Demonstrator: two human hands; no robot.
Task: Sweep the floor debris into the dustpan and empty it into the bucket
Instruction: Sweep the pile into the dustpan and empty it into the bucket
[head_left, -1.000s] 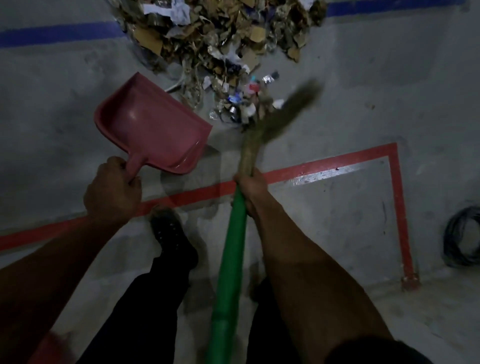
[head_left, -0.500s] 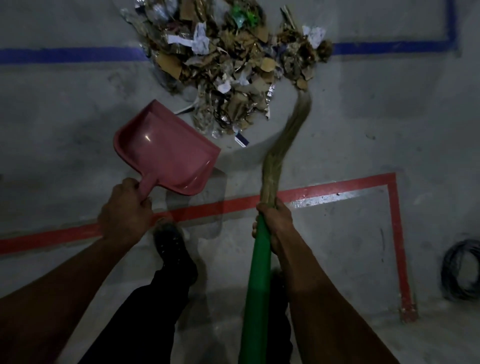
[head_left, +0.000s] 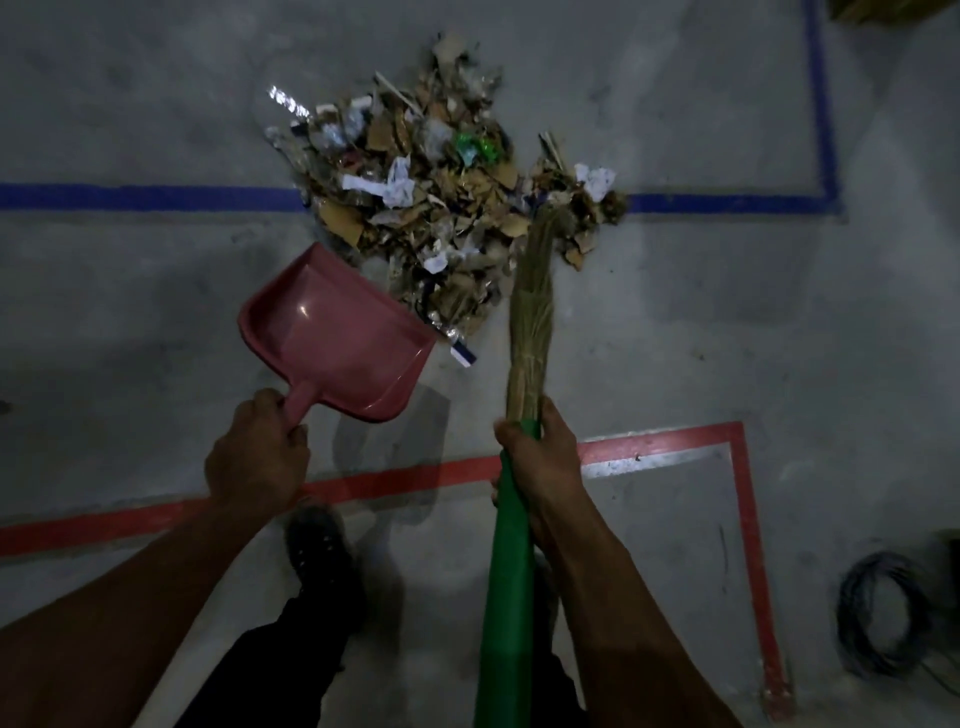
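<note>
A heap of debris (head_left: 441, 208), made of cardboard scraps, paper and foil bits, lies on the grey floor across a blue line. My left hand (head_left: 254, 457) grips the handle of a pink dustpan (head_left: 337, 338), whose open mouth points up and right at the heap's near edge. My right hand (head_left: 540, 457) is closed on a broom (head_left: 530, 322) at the top of its green handle. The straw bristles reach up into the heap's right side. No bucket is in view.
A blue floor line (head_left: 145, 197) runs across behind the heap and a red floor line (head_left: 675, 441) crosses near my hands. A dark cable coil (head_left: 883, 618) lies at the lower right. My shoe (head_left: 317, 545) and dark trousers are below the dustpan.
The view has tilted up, so the heap sits lower in the frame. The broom head swung from the heap's near edge round to its right side. The dustpan stays held beside the heap.
</note>
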